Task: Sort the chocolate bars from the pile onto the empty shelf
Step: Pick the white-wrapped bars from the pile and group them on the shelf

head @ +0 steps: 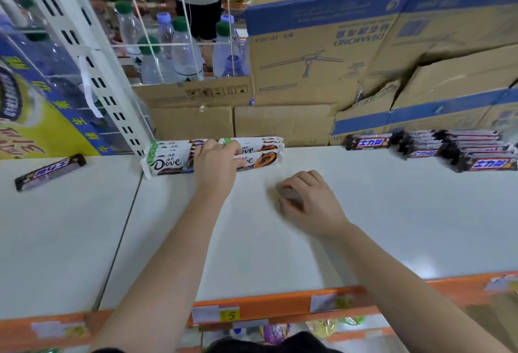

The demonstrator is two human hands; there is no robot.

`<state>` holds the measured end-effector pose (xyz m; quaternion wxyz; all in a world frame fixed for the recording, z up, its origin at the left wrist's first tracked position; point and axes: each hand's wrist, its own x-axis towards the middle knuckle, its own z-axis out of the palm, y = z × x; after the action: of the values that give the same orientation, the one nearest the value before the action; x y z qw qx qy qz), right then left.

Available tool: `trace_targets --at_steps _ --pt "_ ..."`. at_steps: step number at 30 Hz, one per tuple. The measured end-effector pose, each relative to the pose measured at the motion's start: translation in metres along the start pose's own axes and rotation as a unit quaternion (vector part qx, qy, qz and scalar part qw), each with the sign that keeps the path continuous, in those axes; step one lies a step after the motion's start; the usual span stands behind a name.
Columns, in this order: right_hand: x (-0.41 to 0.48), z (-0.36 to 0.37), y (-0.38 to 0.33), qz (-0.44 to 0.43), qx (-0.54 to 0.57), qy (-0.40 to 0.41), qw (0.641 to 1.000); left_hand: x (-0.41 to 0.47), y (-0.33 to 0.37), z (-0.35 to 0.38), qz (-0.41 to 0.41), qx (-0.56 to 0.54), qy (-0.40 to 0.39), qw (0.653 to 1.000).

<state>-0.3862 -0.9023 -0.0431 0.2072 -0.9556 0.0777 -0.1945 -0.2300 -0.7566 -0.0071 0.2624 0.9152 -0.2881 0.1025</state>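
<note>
Left hand (217, 166) grips the stacked Dove bars (168, 160); a nudge could topple them. Right hand (307, 202), beside them, is loosely curled and empty.

White shelf (308, 240) on which Dove bars (168, 160), stacked Snickers bars (459, 151) and one stray Snickers bar (50, 172) were laid.

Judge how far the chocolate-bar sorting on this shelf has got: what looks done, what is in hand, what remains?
Done: white Dove bars stand grouped at the shelf back. In hand: the left hand rests on that Dove group, straightening or adding; the right hand is loosely curled, apparently empty. Left: the dark bars heaped at right and one stray dark bar at left.
</note>
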Motion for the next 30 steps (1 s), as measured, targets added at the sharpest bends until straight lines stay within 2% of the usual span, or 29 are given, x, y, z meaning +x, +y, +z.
trace_targets --at_steps 5,9,18,21,25,30 --pt "0.0 0.0 0.0 -0.001 0.0 0.004 1.0 0.012 -0.005 0.014 0.017 0.046 -0.008 0.999" --pt "0.0 -0.001 0.001 -0.003 0.002 -0.001 1.0 0.015 -0.006 0.02 0.027 0.069 0.024 0.997" --pt "0.007 0.0 -0.003 -0.007 0.033 -0.005 0.999 0.005 -0.001 0.013 0.009 0.108 0.019 0.994" --pt "0.02 0.005 -0.019 -0.048 0.05 -0.007 0.998 -0.007 -0.02 -0.005 0.011 0.09 0.047 0.995" --pt "0.046 0.024 -0.062 -0.119 0.093 0.003 0.989 -0.035 -0.067 -0.037 -0.021 0.12 0.093 0.988" --pt "0.08 0.066 -0.14 -0.197 0.116 -0.04 0.973 -0.08 -0.137 -0.085 -0.102 0.131 0.122 0.979"
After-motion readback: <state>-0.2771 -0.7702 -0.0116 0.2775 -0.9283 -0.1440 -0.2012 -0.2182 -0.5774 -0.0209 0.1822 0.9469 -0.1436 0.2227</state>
